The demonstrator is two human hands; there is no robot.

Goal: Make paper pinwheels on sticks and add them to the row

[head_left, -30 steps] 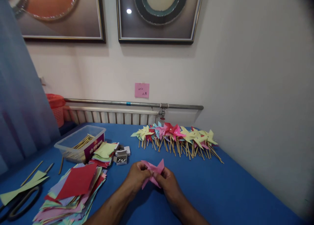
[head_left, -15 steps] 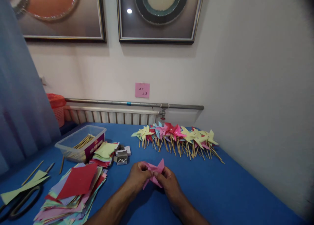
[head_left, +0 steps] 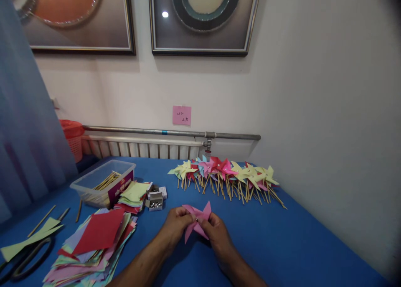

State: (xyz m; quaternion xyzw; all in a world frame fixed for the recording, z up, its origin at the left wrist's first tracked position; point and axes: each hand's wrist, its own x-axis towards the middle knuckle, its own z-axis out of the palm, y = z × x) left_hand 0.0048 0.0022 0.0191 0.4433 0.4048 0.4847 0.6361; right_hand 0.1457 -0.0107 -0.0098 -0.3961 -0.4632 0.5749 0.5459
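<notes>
A pink paper pinwheel (head_left: 199, 230) is held up between my hands above the blue table. Its pointed blades spread out, and a small shiny pin shows at the centre. My left hand (head_left: 178, 225) pinches it from the left, with the thumb close to the centre. From the right, my right hand (head_left: 216, 232) grips it, thumb tip beside the pin. What lies behind the paper is hidden, so I cannot see whether a stick is there. Two small boxes of pins (head_left: 156, 204) stand beyond my left hand.
Finished pinwheels on sticks (head_left: 224, 170) lie in a row at the back. To the left are a plastic tub of sticks (head_left: 103, 182), stacked paper squares (head_left: 97, 232), a smaller paper pile (head_left: 133, 195), and scissors (head_left: 31, 257) under pale green paper.
The pinwheel has turned slightly in my fingers, and its blades look more spread. The shiny pin at its centre now shows between my thumbs.
</notes>
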